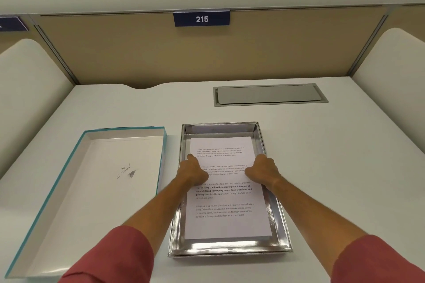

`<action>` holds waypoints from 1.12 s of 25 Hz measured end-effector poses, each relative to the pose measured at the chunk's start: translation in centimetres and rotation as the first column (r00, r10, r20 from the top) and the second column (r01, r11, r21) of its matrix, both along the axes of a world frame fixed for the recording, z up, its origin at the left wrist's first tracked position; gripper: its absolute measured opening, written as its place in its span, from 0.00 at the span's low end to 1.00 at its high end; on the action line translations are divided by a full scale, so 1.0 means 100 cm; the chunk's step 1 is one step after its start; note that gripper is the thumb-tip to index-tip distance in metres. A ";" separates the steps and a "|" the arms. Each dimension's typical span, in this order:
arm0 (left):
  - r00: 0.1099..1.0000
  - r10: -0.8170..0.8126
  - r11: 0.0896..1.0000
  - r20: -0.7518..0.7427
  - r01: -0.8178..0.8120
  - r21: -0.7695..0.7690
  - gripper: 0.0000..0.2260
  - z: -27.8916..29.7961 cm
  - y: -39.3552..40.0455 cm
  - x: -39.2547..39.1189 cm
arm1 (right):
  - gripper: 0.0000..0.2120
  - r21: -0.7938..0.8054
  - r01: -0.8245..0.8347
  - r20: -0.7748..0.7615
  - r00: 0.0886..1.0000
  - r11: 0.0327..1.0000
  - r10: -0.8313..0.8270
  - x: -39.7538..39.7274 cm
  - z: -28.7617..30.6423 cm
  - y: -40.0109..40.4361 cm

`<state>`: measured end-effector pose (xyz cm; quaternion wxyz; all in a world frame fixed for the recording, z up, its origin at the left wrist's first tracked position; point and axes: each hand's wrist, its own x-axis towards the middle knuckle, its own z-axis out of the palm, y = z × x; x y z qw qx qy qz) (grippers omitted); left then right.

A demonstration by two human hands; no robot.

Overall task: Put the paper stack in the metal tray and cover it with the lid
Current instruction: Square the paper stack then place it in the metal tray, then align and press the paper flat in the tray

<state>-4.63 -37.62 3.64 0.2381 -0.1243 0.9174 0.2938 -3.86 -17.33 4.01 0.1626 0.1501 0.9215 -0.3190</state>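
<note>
The metal tray [262, 151] is taken as landmark. Its inside is filled by the paper stack [226, 204], on which the left hand [193, 171] and right hand [261, 169] are laid, so entry from above is blocked there. Left of the tray, just beside it, the lid [76, 190] lies open side up. Right of the tray, bare desk [333, 167] is left free. Behind the tray, open desk is bounded by a flush cable hatch [269, 94] and the partition [207, 53].

Both forearms are bare below dusty-red sleeves [110, 257] pushed up near the elbows; no rings or watch show.
</note>
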 end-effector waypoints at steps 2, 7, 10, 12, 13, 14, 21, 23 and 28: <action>0.999 -0.005 1.000 -0.042 0.006 0.029 0.32 0.000 -0.002 0.009 | 0.06 -0.013 -0.069 -0.016 0.998 0.998 0.069 0.011 0.003 0.001; 0.987 -0.140 0.990 -0.075 0.140 -0.005 0.50 -0.010 0.000 0.055 | 0.34 -0.029 -0.313 0.005 0.950 0.949 0.314 0.056 -0.002 0.007; 0.976 -0.219 0.973 0.010 0.220 -0.071 0.59 -0.021 -0.001 0.084 | 0.57 0.064 -0.438 0.138 0.894 0.897 0.427 0.083 -0.011 0.011; 0.966 -0.254 0.958 0.038 0.257 -0.128 0.62 -0.028 -0.002 0.099 | 0.62 0.096 -0.498 0.184 0.860 0.862 0.476 0.097 -0.017 0.013; 0.964 -0.264 0.951 0.043 0.268 -0.152 0.63 -0.032 -0.002 0.104 | 0.63 0.111 -0.519 0.198 0.847 0.848 0.493 0.101 -0.019 0.013; 0.961 -0.273 0.946 0.044 0.276 -0.171 0.63 -0.035 -0.002 0.108 | 0.63 0.129 -0.536 0.208 0.837 0.834 0.506 0.105 -0.020 0.012; 0.936 -0.351 0.895 -0.031 0.325 -0.307 0.59 -0.050 -0.002 0.124 | 0.59 0.221 -0.559 0.126 0.829 0.799 0.545 0.115 -0.023 0.009; 0.942 -0.334 0.908 -0.042 0.309 -0.283 0.58 -0.050 -0.003 0.123 | 0.58 0.222 -0.554 0.108 0.832 0.802 0.545 0.114 -0.022 0.010; 0.941 -0.339 0.902 -0.012 0.322 -0.288 0.56 -0.045 -0.001 0.123 | 0.59 0.229 -0.559 0.128 0.829 0.797 0.544 0.114 -0.020 0.007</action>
